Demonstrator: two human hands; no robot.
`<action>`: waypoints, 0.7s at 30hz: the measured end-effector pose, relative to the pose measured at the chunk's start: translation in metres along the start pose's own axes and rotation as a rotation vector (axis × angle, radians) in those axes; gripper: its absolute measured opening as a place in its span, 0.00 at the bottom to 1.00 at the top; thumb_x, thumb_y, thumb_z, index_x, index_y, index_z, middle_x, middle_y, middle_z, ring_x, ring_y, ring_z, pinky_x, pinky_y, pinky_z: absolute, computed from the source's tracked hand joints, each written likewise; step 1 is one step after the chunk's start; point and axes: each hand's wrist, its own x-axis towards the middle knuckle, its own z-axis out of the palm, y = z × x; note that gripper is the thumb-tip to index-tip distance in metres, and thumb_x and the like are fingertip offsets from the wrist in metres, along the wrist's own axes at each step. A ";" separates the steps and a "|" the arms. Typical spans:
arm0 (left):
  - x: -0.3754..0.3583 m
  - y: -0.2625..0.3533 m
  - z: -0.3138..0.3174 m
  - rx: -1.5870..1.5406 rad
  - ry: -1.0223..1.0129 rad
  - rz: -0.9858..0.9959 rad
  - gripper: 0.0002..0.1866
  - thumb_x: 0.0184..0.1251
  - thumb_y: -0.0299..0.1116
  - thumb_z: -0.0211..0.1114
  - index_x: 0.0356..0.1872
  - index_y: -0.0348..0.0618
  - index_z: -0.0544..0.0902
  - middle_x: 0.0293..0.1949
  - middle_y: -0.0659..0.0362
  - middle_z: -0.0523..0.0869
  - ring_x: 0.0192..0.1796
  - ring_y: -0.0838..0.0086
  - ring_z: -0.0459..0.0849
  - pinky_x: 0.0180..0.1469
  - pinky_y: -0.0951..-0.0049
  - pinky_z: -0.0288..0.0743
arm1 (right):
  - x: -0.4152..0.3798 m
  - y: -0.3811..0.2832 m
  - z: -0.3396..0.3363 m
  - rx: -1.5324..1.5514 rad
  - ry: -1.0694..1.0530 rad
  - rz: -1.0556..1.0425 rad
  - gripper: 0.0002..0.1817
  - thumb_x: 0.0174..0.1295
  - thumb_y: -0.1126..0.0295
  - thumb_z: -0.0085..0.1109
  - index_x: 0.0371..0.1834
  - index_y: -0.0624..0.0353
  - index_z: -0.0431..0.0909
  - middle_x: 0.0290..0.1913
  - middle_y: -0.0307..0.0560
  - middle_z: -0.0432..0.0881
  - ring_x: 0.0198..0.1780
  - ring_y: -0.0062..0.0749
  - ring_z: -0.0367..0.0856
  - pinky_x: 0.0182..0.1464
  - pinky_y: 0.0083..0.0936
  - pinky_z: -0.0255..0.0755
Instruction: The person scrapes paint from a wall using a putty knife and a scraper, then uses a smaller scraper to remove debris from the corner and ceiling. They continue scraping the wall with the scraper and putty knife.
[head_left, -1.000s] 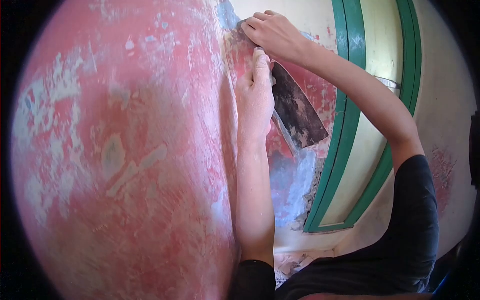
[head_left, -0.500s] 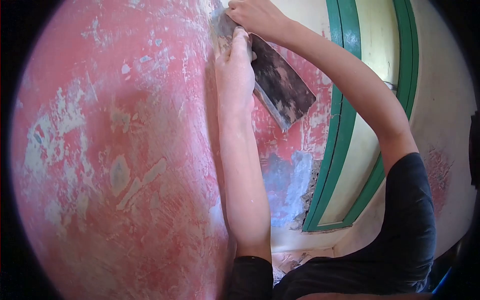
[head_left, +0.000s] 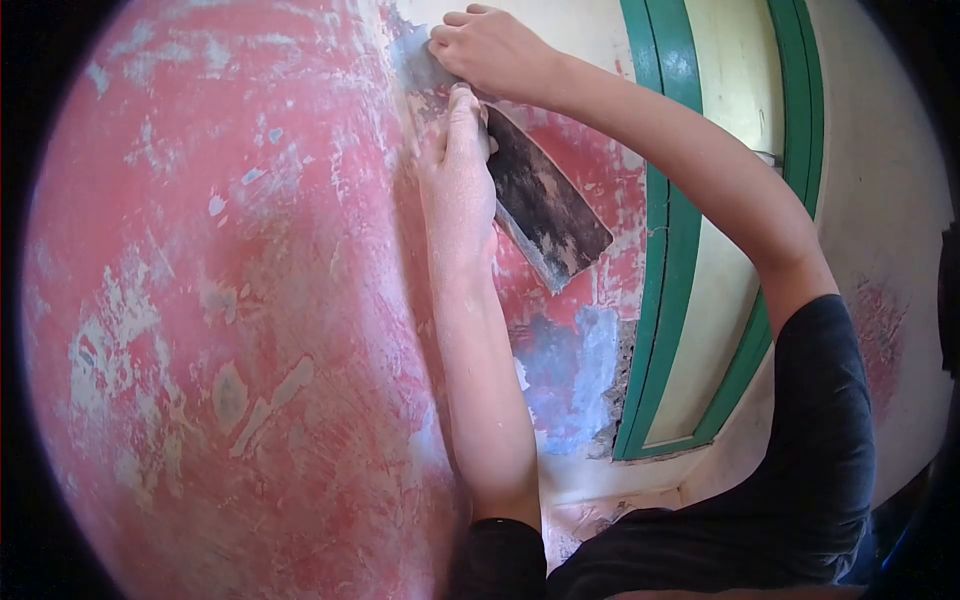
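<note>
Dark scraper [head_left: 545, 205] beside left hand [head_left: 458, 180], probably gripped

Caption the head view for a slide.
Left hand and right hand press a dark scraper blade against a worn red wall.

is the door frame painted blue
No, the door frame beside the red wall is painted green.

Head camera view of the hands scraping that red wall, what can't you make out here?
- Head view: the scraper handle is hidden by the left hand.
- The right hand covers whatever its fingers press on the red wall.
- The green frame is cut off at the top edge.
</note>
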 end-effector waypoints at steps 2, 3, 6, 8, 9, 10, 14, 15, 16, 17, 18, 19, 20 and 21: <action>0.005 0.002 0.006 -0.094 -0.034 -0.014 0.32 0.75 0.56 0.58 0.46 0.28 0.86 0.43 0.51 0.88 0.50 0.67 0.82 0.56 0.65 0.73 | 0.009 0.006 0.008 -0.047 0.035 -0.003 0.05 0.54 0.66 0.63 0.27 0.51 0.86 0.36 0.38 0.84 0.46 0.32 0.86 0.46 0.32 0.80; 0.019 0.007 0.007 -0.148 -0.041 -0.066 0.26 0.76 0.51 0.61 0.53 0.32 0.84 0.46 0.55 0.86 0.50 0.70 0.81 0.55 0.68 0.74 | 0.021 0.014 0.018 -0.050 0.035 0.004 0.05 0.54 0.66 0.63 0.27 0.51 0.86 0.36 0.38 0.84 0.46 0.32 0.86 0.46 0.32 0.80; 0.045 0.031 0.003 -0.265 -0.056 -0.157 0.21 0.76 0.45 0.63 0.59 0.40 0.82 0.49 0.59 0.83 0.50 0.73 0.80 0.51 0.70 0.76 | 0.051 0.031 0.025 0.002 0.130 0.066 0.06 0.58 0.66 0.61 0.29 0.51 0.86 0.35 0.39 0.87 0.45 0.34 0.87 0.42 0.34 0.81; 0.040 0.039 0.001 -0.340 -0.070 -0.177 0.21 0.77 0.45 0.63 0.59 0.40 0.82 0.49 0.60 0.83 0.50 0.74 0.80 0.52 0.71 0.75 | 0.048 0.024 0.017 0.000 0.108 0.086 0.06 0.58 0.66 0.61 0.29 0.51 0.86 0.35 0.40 0.88 0.45 0.34 0.87 0.42 0.34 0.81; 0.032 0.036 -0.003 -0.326 -0.079 -0.161 0.21 0.77 0.44 0.63 0.59 0.40 0.82 0.50 0.60 0.83 0.51 0.74 0.80 0.53 0.71 0.75 | 0.045 0.018 0.012 -0.002 0.080 0.104 0.06 0.58 0.66 0.61 0.28 0.51 0.86 0.34 0.40 0.88 0.45 0.34 0.87 0.42 0.34 0.81; 0.025 0.033 -0.005 -0.312 -0.090 -0.141 0.20 0.77 0.44 0.62 0.60 0.39 0.82 0.50 0.60 0.84 0.51 0.75 0.80 0.54 0.71 0.74 | 0.033 0.011 0.007 -0.019 0.000 0.074 0.06 0.58 0.66 0.61 0.28 0.50 0.87 0.34 0.40 0.88 0.45 0.33 0.87 0.44 0.34 0.80; 0.037 0.020 -0.002 -0.316 -0.089 -0.095 0.20 0.78 0.43 0.62 0.60 0.38 0.81 0.51 0.60 0.85 0.52 0.74 0.81 0.55 0.70 0.75 | 0.029 0.015 0.011 0.007 0.129 0.066 0.06 0.57 0.65 0.61 0.28 0.50 0.87 0.35 0.39 0.88 0.45 0.32 0.86 0.46 0.34 0.79; 0.048 0.027 0.002 -0.309 -0.092 -0.085 0.20 0.78 0.43 0.62 0.60 0.38 0.81 0.51 0.60 0.85 0.52 0.74 0.81 0.55 0.70 0.75 | 0.041 0.023 0.017 0.003 0.141 0.071 0.06 0.57 0.65 0.61 0.28 0.50 0.87 0.35 0.39 0.88 0.45 0.32 0.86 0.46 0.34 0.79; 0.061 0.035 0.003 -0.341 -0.088 -0.123 0.18 0.78 0.42 0.62 0.57 0.39 0.81 0.49 0.60 0.85 0.50 0.74 0.82 0.53 0.70 0.76 | 0.057 0.031 0.022 -0.001 0.134 0.125 0.06 0.57 0.65 0.61 0.28 0.50 0.88 0.34 0.38 0.88 0.46 0.32 0.86 0.46 0.35 0.79; 0.073 0.043 0.004 -0.377 -0.084 -0.157 0.16 0.78 0.42 0.62 0.55 0.40 0.82 0.47 0.59 0.85 0.48 0.74 0.82 0.51 0.70 0.78 | 0.069 0.036 0.020 -0.009 0.127 0.174 0.07 0.57 0.65 0.61 0.28 0.50 0.88 0.34 0.38 0.87 0.47 0.33 0.86 0.47 0.35 0.78; 0.080 0.049 0.002 -0.397 -0.100 -0.180 0.14 0.77 0.43 0.62 0.49 0.42 0.82 0.42 0.60 0.84 0.43 0.74 0.83 0.46 0.70 0.79 | 0.070 0.038 0.019 -0.005 0.129 0.175 0.07 0.57 0.65 0.61 0.28 0.50 0.88 0.34 0.38 0.87 0.47 0.33 0.86 0.47 0.35 0.78; 0.076 0.049 0.001 -0.391 -0.094 -0.184 0.14 0.77 0.43 0.62 0.49 0.42 0.82 0.42 0.60 0.84 0.43 0.74 0.83 0.46 0.70 0.79 | 0.073 0.039 0.012 0.022 0.074 0.201 0.07 0.57 0.65 0.61 0.28 0.50 0.88 0.34 0.38 0.87 0.47 0.33 0.85 0.47 0.35 0.78; 0.068 0.047 0.001 -0.359 -0.092 -0.127 0.14 0.77 0.43 0.62 0.48 0.43 0.82 0.41 0.61 0.83 0.42 0.74 0.83 0.44 0.70 0.79 | 0.073 0.035 0.006 0.051 0.018 0.226 0.07 0.58 0.66 0.61 0.28 0.50 0.88 0.33 0.38 0.87 0.48 0.33 0.85 0.47 0.35 0.77; 0.056 0.044 0.001 -0.329 -0.090 -0.078 0.14 0.76 0.44 0.63 0.47 0.44 0.82 0.39 0.61 0.83 0.41 0.74 0.83 0.43 0.71 0.79 | 0.062 0.025 0.002 0.066 0.010 0.225 0.07 0.58 0.66 0.61 0.28 0.50 0.88 0.33 0.38 0.87 0.48 0.33 0.85 0.47 0.35 0.77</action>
